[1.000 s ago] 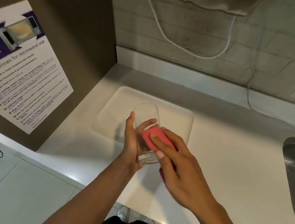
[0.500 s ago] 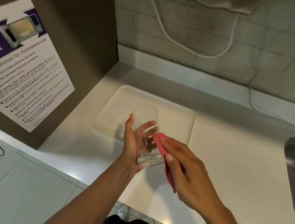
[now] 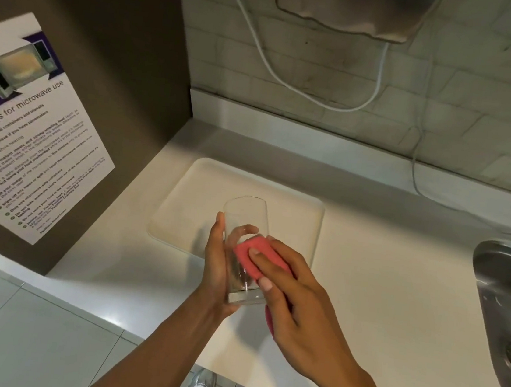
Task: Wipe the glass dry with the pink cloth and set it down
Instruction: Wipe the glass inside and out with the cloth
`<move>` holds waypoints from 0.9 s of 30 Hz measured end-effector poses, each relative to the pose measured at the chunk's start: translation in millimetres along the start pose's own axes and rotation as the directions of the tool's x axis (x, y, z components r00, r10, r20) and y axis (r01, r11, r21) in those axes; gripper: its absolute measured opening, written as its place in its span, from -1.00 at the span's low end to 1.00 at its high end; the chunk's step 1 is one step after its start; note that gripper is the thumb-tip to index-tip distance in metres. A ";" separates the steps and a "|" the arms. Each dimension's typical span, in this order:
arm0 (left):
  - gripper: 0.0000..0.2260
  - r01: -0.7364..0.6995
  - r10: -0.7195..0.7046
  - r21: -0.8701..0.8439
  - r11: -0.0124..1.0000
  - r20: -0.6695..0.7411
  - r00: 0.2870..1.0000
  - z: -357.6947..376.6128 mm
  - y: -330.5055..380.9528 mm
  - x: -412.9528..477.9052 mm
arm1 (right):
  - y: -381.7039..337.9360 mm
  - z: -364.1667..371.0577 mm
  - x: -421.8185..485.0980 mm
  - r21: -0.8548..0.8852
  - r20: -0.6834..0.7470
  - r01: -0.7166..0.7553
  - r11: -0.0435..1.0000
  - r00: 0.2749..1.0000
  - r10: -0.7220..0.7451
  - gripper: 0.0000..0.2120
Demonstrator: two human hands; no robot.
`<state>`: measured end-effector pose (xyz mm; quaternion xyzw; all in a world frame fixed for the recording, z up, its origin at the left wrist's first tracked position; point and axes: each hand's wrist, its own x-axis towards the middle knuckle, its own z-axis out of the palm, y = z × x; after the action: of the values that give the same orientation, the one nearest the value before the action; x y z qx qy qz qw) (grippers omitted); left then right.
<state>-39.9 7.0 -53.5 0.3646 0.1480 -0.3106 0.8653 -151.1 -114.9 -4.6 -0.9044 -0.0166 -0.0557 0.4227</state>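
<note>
A clear drinking glass (image 3: 245,217) is held upright above the white counter, its thick base toward me. My left hand (image 3: 215,265) grips it from the left, thumb on the near side and fingers showing through the glass. My right hand (image 3: 292,302) presses the folded pink cloth (image 3: 257,254) flat against the glass's right side, fingers spread over the cloth. Part of the cloth hangs hidden under my right palm.
A pale rectangular mat (image 3: 203,193) lies on the counter (image 3: 380,287) just behind the glass. A steel sink (image 3: 501,285) is at the right edge. A brown panel with a microwave notice (image 3: 31,136) stands at the left. White cables (image 3: 292,83) hang on the tiled wall.
My right hand has slid the pink cloth back up and leftward across the glass's side. The left hand holds the glass in much the same place.
</note>
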 end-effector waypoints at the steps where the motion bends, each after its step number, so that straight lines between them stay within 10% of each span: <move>1: -0.37 -0.020 0.021 0.018 1.000 -0.038 0.999 0.0 -0.9 0.3 | 1.6 0.4 -0.9 -0.013 0.004 -0.014 1.000 1.000 0.014 -0.56; 17: -0.24 -0.015 0.064 0.383 0.924 -0.115 0.991 11.2 7.9 -2.3 | -1.4 -5.1 0.4 -0.278 0.030 0.059 0.959 0.998 -0.053 -0.55; 27: -0.16 0.061 -0.075 0.269 0.961 0.042 0.996 10.1 7.7 -14.0 | 12.4 -25.2 27.6 0.054 -0.124 -0.096 0.994 0.987 0.102 -0.57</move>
<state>-45.3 9.9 -35.7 0.4648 0.0948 -0.3664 0.8005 -124.9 -142.7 5.1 -0.8884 0.0540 -0.0914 0.4467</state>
